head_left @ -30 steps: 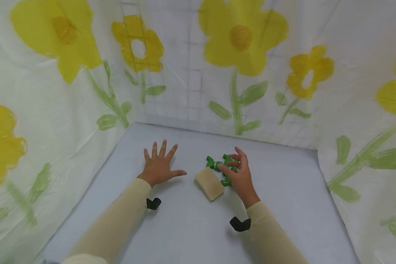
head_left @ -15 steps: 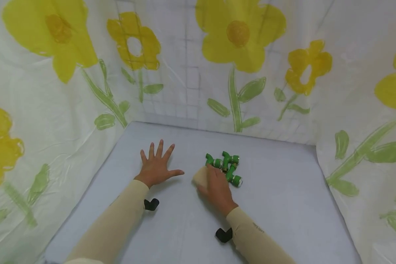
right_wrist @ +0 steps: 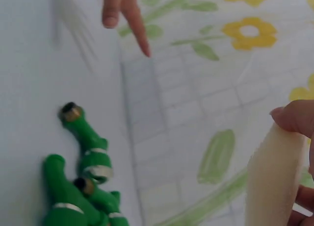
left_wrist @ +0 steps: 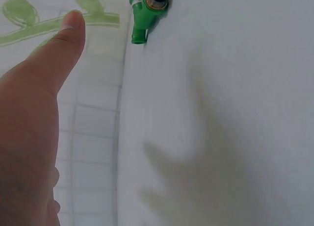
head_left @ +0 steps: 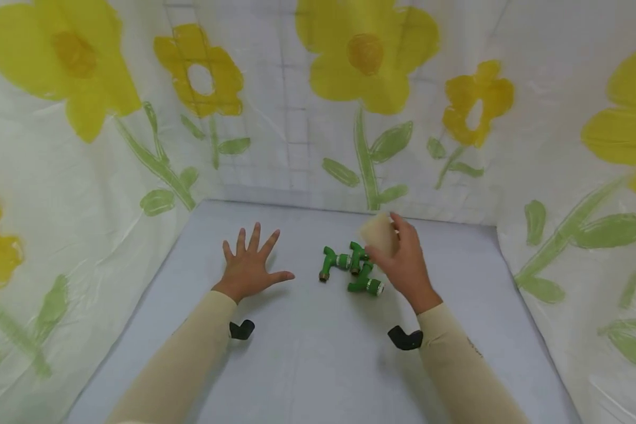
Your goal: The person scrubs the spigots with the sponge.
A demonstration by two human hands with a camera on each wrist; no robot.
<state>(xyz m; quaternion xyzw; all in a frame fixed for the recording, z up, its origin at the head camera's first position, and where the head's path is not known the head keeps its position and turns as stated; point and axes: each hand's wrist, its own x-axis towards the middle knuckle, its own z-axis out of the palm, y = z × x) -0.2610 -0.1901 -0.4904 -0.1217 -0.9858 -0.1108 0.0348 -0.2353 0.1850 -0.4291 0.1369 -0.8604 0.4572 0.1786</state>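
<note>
My right hand [head_left: 412, 265] pinches a cream, sponge-like block [head_left: 377, 235] between thumb and fingers, raised above the table. In the right wrist view the block [right_wrist: 274, 182] stands on edge in the grip. Below and to its left lie three green plastic taps, close together: a left one [head_left: 328, 260], a front one [head_left: 364, 286] and a back one [head_left: 357, 254] partly hidden by the right hand. My left hand [head_left: 248, 269] is held with fingers spread, touching nothing; its shadow falls on the table. One tap [left_wrist: 144, 12] shows beyond the left thumb.
The pale table [head_left: 307, 365] is enclosed at the back and sides by a white translucent curtain [head_left: 265, 171] with yellow flowers. Black angled pieces stick out at the left wrist [head_left: 242, 330] and right wrist [head_left: 405, 338].
The right hand went from above the taps to the block on the table, took hold of it, then lifted it up and to the right. The left hand stayed spread.
</note>
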